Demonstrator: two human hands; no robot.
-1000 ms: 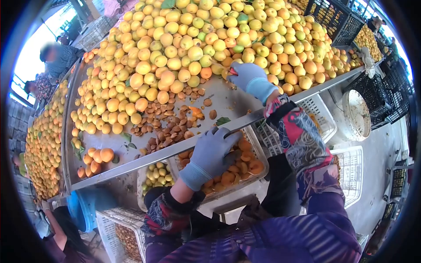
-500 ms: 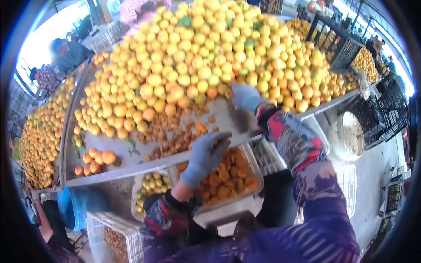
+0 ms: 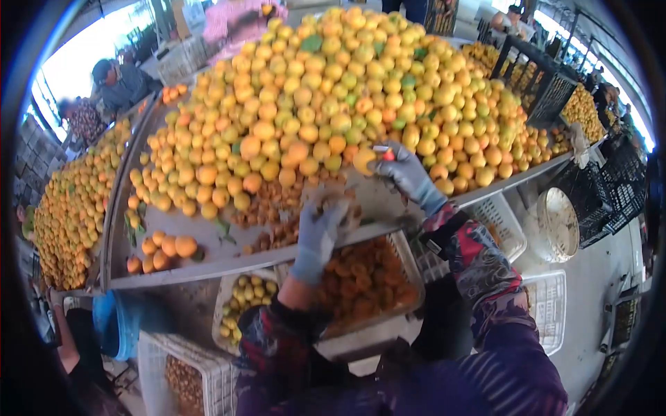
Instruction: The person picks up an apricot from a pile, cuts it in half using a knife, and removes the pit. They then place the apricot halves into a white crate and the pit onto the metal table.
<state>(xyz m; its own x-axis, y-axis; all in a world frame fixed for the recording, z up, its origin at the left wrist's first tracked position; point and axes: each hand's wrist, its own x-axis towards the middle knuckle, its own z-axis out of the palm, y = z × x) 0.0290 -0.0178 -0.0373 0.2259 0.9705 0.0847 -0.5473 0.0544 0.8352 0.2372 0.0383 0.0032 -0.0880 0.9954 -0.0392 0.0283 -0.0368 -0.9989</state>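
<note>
My right hand point(image 3: 409, 179), in a grey-blue glove, is closed around a small red tool with a pale tip point(image 3: 386, 152). Its fingertips meet a yellow apricot point(image 3: 363, 161) at the front of a large apricot heap point(image 3: 291, 118). My left hand point(image 3: 320, 232), also gloved, hovers by the table's front edge, its fingers smeared by motion. Behind it brown apricot pits point(image 3: 267, 211) lie scattered on the metal table point(image 3: 229, 262). Below the edge, a crate holds orange opened apricots point(image 3: 371, 274).
Several orange apricots point(image 3: 161, 251) sit apart at the table's left. Under the table are a small crate of greenish fruit point(image 3: 244, 298), a blue bucket point(image 3: 114, 326) and a white crate of pits point(image 3: 187, 374). A white bucket point(image 3: 558, 225) stands right. Other people work behind.
My right hand has drawn back from the heap, and an apricot and the red tool now show at its fingers. My left hand has shifted slightly up over the table edge.
</note>
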